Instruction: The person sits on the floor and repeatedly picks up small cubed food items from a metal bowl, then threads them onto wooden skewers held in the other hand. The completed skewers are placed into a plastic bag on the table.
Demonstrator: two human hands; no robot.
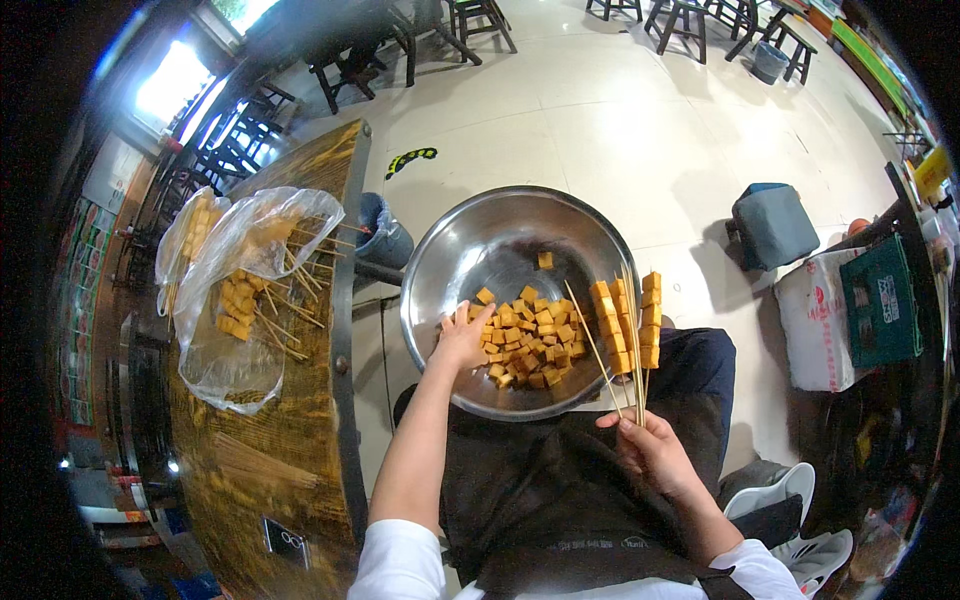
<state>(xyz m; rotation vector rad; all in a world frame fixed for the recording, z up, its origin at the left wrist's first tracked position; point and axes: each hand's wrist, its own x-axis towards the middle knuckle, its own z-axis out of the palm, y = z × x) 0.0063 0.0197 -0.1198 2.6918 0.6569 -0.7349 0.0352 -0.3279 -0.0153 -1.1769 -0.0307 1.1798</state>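
A wide stainless steel bowl (pixel 480 225) rests at my lap, with a heap of golden-brown fried tofu cubes (pixel 536 337) in it. My left hand (pixel 463 339) reaches over the bowl's left side, fingers spread at the edge of the heap. Whether its fingertips touch a cube is hard to tell. To the right, my right hand (pixel 646 442) grips a bunch of bamboo skewers (pixel 638 382) by their lower ends. Three of these carry rows of tofu cubes (pixel 650 319); others are bare, and one bare skewer (pixel 589 330) leans left over the bowl's rim.
On the wooden table (pixel 225 525) at left lie clear plastic bags (pixel 232 375) with filled skewers (pixel 238 304), loose bare skewers (pixel 262 461) and a phone (pixel 286 541). A lined bin (pixel 384 232) stands behind the table edge. At right are a grey stool (pixel 776 225), a white box (pixel 814 322) and a green crate (pixel 881 304).
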